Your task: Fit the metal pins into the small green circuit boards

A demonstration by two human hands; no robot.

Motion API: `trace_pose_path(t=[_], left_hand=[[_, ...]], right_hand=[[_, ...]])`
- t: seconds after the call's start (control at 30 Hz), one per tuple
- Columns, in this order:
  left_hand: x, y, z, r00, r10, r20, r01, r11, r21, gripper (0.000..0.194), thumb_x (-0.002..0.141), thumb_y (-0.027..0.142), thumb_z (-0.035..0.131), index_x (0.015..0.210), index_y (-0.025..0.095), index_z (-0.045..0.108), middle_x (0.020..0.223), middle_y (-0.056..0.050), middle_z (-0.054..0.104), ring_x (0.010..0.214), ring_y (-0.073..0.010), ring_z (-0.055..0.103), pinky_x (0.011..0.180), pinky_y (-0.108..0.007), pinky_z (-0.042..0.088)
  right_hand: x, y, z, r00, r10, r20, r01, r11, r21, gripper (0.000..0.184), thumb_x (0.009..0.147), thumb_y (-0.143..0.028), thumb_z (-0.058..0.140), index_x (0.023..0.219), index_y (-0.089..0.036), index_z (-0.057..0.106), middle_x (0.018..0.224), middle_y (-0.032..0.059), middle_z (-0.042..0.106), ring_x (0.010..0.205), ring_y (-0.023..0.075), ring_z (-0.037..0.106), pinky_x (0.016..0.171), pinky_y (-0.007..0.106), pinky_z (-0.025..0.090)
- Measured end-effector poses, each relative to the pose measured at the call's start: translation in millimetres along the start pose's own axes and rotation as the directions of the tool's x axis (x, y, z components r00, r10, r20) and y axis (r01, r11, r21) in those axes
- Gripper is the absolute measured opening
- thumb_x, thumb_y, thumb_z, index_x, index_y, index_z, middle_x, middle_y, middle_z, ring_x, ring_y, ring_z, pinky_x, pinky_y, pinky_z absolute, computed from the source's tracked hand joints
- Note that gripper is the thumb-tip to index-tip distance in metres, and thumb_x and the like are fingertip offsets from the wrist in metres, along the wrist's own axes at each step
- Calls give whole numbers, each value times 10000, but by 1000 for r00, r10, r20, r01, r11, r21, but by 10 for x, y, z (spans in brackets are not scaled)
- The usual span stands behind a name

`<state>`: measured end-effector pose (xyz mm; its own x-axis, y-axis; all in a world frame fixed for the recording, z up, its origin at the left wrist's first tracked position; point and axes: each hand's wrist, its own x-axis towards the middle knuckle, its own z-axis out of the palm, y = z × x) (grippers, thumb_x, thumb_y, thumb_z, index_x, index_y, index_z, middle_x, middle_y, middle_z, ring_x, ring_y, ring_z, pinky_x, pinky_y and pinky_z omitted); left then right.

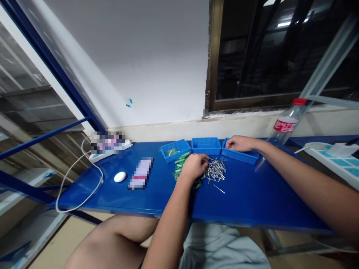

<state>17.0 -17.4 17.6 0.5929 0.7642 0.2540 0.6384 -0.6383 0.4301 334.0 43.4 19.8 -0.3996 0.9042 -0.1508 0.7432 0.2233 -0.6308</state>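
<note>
My left hand [194,167] is over the left edge of a loose pile of silver blind rivets [215,170], its fingers curled inward. What those fingers hold, if anything, is too small to make out. Partly under that hand lie green plastic packets [179,164]. My right hand [238,143] reaches into the right blue bin [244,157], fingers bent together and pointing down; their tips are partly hidden, so any held piece does not show. One rivet [219,189] lies apart, in front of the pile.
Beside the right bin stand a middle blue bin [206,146] and a left blue bin [174,149] with small packets inside. A plastic bottle [286,123] leans behind my right arm. A white oval object [120,176], a blurred phone-like item [141,173] and power strips [333,153] rest on the blue table [238,201].
</note>
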Motion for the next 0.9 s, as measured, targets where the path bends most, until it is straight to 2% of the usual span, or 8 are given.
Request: trace_pose_path(t=[0.2,0.33,0.47,0.53,0.63,0.73,0.8,0.9], left_hand=[[-1,-21,6,1000,19,-3,-19,1000,3,255,912,163,609,1087,203,789,1074,-54,817,979,-217,761,927,-298,568],[2,-26,15,1000,21,-20,-20,1000,8,233,936,190,611,1096,201,780,1103,-58,808,1025,-221,749,951,-300,557],[1,-11,3,993,23,-113,-23,1000,0,218,964,215,608,1114,198,766,1146,-68,791,1063,-230,727,992,-323,540],[-7,-5,-30,981,15,-195,-13,1000,11,221,985,227,593,1135,201,753,1158,-68,784,1085,-233,709,1017,-336,526],[-29,-32,-117,947,-12,-320,42,995,89,250,1022,240,540,1171,202,737,1163,-83,770,1119,-245,674,1037,-361,505],[-48,-122,-205,906,-79,-415,173,966,193,304,1043,259,507,1259,227,718,1224,-99,749,1193,-271,636,1071,-411,473],[-49,-207,-241,890,-127,-437,242,946,217,337,1038,284,531,1327,229,693,1301,-111,726,1244,-287,619,1099,-433,453],[-33,-318,-260,910,-208,-360,296,932,209,395,1028,392,564,1351,207,696,1273,-139,740,1156,-297,682,1036,-405,506]], right_hand=[[-81,-149,-243,996,73,54,-73,997,-12,139,745,-354,731,808,-238,771,798,41,778,695,206,712,692,350,586],[-43,-373,-328,997,75,24,-73,993,-98,106,770,-329,718,791,-233,757,796,45,776,634,189,689,637,330,570],[50,-649,-214,986,-97,-139,59,965,-256,79,768,-281,708,801,-227,755,765,35,772,692,196,691,640,303,526],[102,-749,-124,973,-151,-173,89,942,-324,68,756,-260,710,792,-222,754,774,33,774,712,201,698,656,305,512],[162,-821,-22,973,-174,-154,107,924,-368,51,755,-230,708,775,-223,755,772,30,773,700,199,695,662,313,499],[175,-822,24,974,-198,-110,145,919,-366,70,809,-261,709,798,-232,771,765,36,769,691,203,686,663,322,495],[157,-794,46,958,-265,-112,204,901,-384,131,867,-337,700,862,-247,795,825,48,774,751,215,691,712,333,508],[119,-709,107,930,-339,-139,244,855,-457,186,870,-412,731,950,-266,814,946,71,757,880,248,688,829,365,526]])
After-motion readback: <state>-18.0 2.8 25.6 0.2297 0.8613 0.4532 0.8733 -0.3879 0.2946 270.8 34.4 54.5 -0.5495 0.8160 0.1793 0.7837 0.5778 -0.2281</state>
